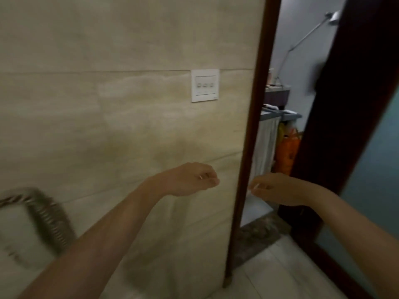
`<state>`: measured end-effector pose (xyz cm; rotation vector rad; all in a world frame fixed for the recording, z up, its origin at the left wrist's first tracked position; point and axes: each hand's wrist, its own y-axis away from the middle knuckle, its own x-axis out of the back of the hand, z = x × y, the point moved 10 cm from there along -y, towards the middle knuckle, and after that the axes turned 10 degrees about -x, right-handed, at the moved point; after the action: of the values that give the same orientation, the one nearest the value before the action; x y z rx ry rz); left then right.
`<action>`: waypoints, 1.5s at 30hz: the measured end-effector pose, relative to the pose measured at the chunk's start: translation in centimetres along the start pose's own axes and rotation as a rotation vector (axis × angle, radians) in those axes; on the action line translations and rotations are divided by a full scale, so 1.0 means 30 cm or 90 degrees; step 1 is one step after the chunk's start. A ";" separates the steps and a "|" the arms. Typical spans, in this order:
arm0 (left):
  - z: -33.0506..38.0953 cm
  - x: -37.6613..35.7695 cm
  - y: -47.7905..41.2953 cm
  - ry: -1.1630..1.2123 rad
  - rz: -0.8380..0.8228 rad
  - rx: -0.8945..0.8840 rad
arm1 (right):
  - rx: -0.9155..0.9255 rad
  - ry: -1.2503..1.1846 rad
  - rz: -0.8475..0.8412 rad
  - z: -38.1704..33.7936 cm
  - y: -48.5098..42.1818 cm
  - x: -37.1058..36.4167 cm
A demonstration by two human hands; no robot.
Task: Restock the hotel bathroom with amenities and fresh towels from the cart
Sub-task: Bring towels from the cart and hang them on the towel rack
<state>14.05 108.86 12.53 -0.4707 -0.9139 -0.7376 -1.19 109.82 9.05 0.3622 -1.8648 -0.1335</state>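
hands: your left hand (192,180) and right hand (278,188) hang loosely curled, holding nothing | why: likely free to load from the cart (268,137), far right beyond the door frame (258,100)

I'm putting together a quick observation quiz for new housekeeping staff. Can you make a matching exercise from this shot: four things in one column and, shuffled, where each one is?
Things
1. switch plate
2. orange bag
3. metal hose
4. left hand

Places
A. at the lower left edge of the view
B. beyond the doorway, beside a white cloth sack
C. mounted on the beige wall, above both hands
D. in front of the wall, just left of the dark door frame

Pairs: 1-C, 2-B, 3-A, 4-D
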 end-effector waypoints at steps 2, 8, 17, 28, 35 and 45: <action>0.020 -0.058 -0.129 0.017 -0.013 -0.033 | -0.029 -0.047 0.013 0.108 -0.017 -0.004; 0.082 -0.202 -0.477 0.020 -0.102 -0.141 | -0.145 -0.071 0.049 0.388 -0.070 0.046; 0.009 -0.297 -0.868 0.225 -0.072 -0.193 | -0.260 -0.371 0.268 0.740 -0.125 0.150; -0.100 -0.481 -1.373 0.396 -0.011 -0.088 | -0.300 -0.606 0.325 1.147 -0.411 0.231; -0.076 -0.496 -1.845 0.433 0.056 -0.036 | -0.274 -0.617 0.281 1.527 -0.676 0.418; -0.229 -0.411 -2.241 0.454 0.169 0.090 | -0.159 -0.686 0.193 1.792 -1.076 0.678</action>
<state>-37.17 64.17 2.51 -0.1702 -0.2242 -0.5322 -51.72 68.18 1.53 -0.2421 -2.8883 -0.4060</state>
